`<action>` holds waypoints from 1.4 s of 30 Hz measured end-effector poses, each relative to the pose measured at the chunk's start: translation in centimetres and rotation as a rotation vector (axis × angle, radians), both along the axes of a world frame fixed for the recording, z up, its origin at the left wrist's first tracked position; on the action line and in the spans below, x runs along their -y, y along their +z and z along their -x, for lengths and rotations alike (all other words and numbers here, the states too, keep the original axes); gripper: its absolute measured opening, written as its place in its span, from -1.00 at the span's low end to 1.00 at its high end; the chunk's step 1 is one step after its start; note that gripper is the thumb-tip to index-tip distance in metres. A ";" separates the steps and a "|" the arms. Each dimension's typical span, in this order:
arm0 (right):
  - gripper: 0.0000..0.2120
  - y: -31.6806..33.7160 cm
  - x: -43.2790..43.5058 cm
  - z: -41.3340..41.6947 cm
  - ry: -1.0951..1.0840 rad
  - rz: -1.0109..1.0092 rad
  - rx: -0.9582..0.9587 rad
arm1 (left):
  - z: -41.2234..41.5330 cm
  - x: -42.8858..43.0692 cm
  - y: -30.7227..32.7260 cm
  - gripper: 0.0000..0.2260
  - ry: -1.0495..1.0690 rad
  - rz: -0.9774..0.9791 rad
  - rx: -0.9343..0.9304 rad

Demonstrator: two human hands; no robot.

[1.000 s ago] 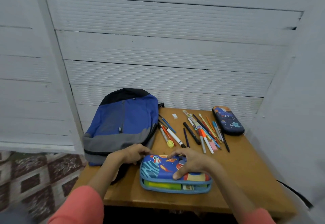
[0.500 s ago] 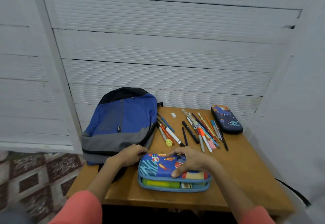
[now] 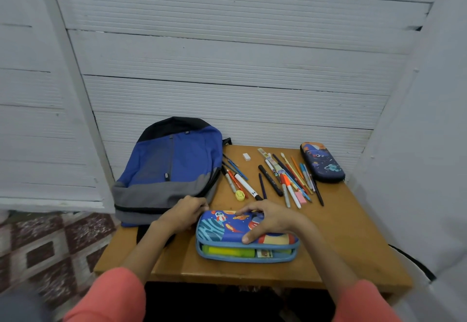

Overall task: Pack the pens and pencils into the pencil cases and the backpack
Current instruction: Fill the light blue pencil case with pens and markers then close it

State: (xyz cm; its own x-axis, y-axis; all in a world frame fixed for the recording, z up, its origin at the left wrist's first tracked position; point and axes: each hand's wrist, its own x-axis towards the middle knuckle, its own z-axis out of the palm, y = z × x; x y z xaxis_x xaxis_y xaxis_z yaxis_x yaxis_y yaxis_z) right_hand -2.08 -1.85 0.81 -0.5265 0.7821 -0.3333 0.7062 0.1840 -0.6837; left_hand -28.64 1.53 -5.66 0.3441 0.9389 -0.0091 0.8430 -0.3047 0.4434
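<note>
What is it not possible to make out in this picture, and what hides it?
Head view:
- Left hand: fingertips behind the end of the near pencil case; grip unclear.
- Its inside: lid nearly closed, only a yellow strip shows.
- Backpack contents: covered by its fabric.
- Number of pens: they overlap, too small.

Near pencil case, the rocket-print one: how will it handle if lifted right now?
Probably stiff: the rocket-print case has a moulded shell shape with no sag under the grip of the right hand. Its front gap stands open, showing yellow contents, so tipping it forward could spill them. Likely light for its size, but that's a guess.
</note>
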 end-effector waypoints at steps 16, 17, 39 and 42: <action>-0.43 -0.2 0.4 0.1 -0.034 -0.002 -0.029 | 0.2 1.4 0.8 -0.83 -0.049 -0.213 -0.102; -0.43 -0.2 0.4 0.1 -0.035 -0.006 -0.037 | 0.2 1.6 0.8 -0.83 -0.051 -0.234 -0.106; -0.40 -0.3 1.1 0.2 -0.025 -0.121 0.011 | 2.8 8.6 -0.8 -0.95 0.047 -0.269 0.108; -0.39 -0.3 1.2 0.3 -0.023 -0.151 0.020 | 2.7 9.6 -0.6 -0.97 0.077 -0.235 0.111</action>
